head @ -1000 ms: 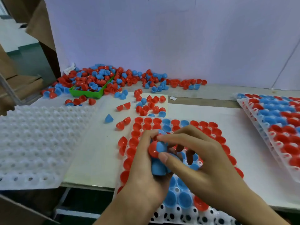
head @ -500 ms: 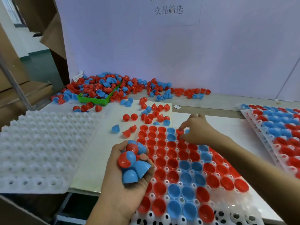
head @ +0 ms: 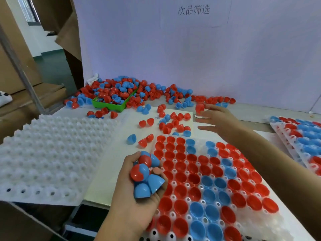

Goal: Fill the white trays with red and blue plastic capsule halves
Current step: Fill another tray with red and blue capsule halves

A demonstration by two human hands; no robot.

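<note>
My left hand point(head: 132, 197) grips a bunch of red and blue capsule halves point(head: 145, 176) over the left edge of the white tray point(head: 271, 221) in front of me. That tray holds many red and blue halves, open side up, with bare cups at its near right. My right hand point(head: 218, 122) reaches out beyond the tray's far edge, fingers spread and blurred, with a red half point(head: 199, 107) at its fingertips. Whether it holds that half, I cannot tell. Loose halves point(head: 173, 122) lie on the table just left of it.
A green bin point(head: 111, 105) heaped with halves stands at the back left, more scattered along the white wall. An upside-down white tray point(head: 48, 153) lies at the left. A filled tray point(head: 302, 136) sits at the far right. Cardboard boxes stand at the left.
My right hand has left the tray's far rows and moved further out toward the loose halves by the wall. My left hand keeps its bunch of halves in about the same place.
</note>
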